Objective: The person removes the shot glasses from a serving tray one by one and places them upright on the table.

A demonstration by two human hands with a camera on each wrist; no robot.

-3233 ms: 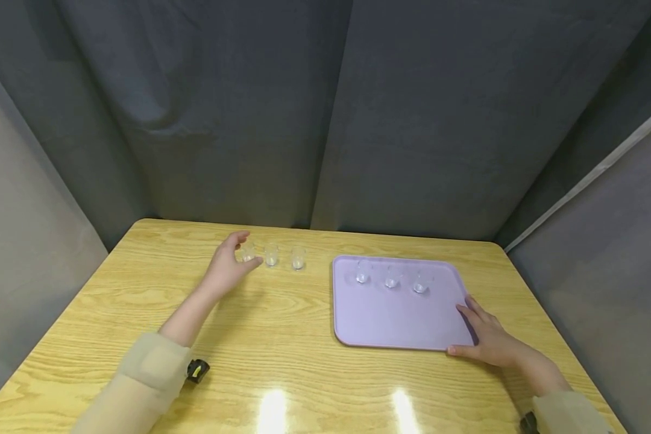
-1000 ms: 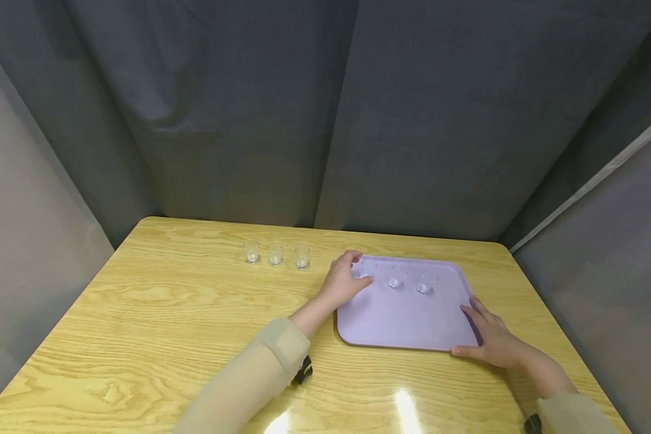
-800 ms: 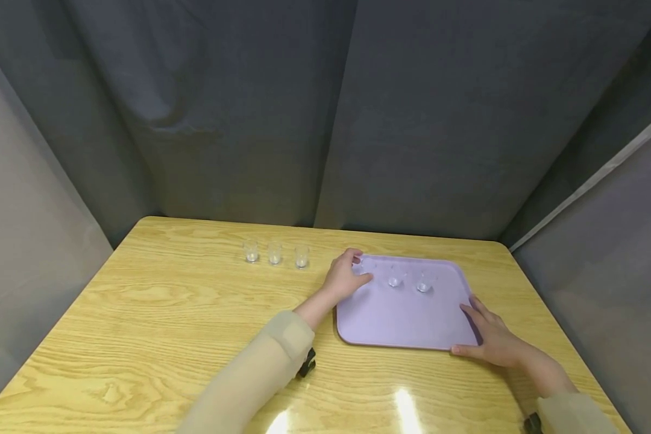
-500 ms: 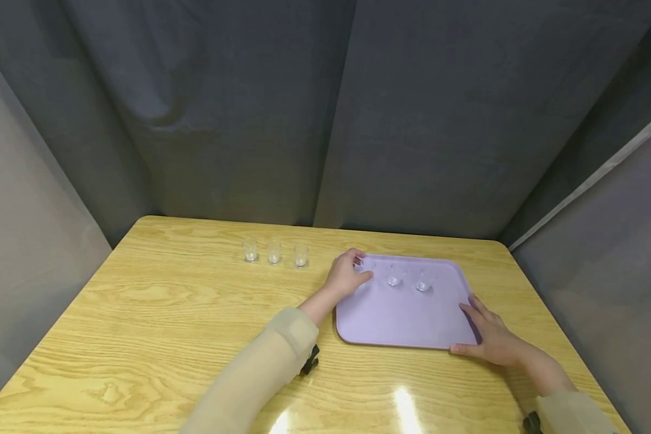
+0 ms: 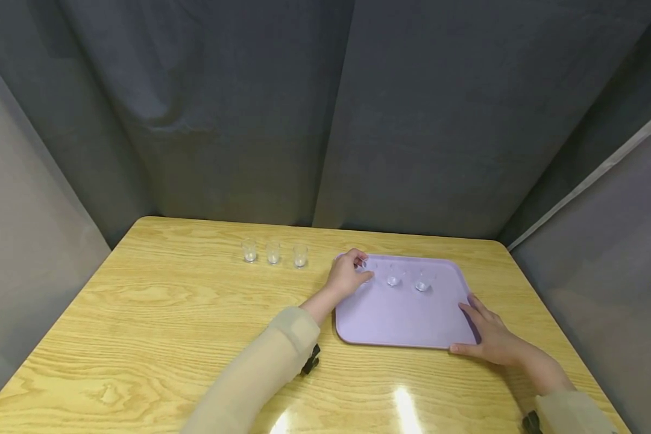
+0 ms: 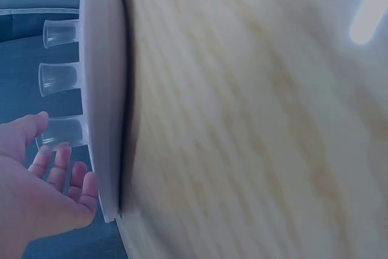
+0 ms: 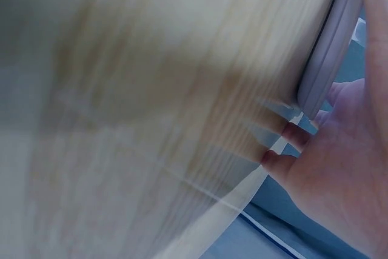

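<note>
The lavender tray (image 5: 401, 319) lies flat on the wooden counter (image 5: 157, 313) and serves as the reference landmark. The left hand (image 5: 346, 277) sits at the tray's far-left corner, fingers curled around the leftmost small clear glass (image 5: 366, 272) standing on the tray; in the left wrist view the thumb and fingers (image 6: 60, 165) bracket this glass (image 6: 63, 133), but firm contact cannot be confirmed. Two further clear glasses stand upright on the tray in the same far row: the middle glass (image 5: 393, 277) just to the right of the held one, and the right glass (image 5: 422, 282) beyond it. The right hand (image 5: 490, 337) rests at the tray's near-right corner, fingers spread and laid flat along the rim, the thumb along the near edge; the right wrist view shows the fingers (image 7: 291, 137) against the tray edge (image 7: 330, 59). To the left of the tray, well apart from it, three more clear glasses (image 5: 273, 253) stand in a row on the counter. A grey fabric backdrop (image 5: 325, 108) encloses the counter behind the tray.
</note>
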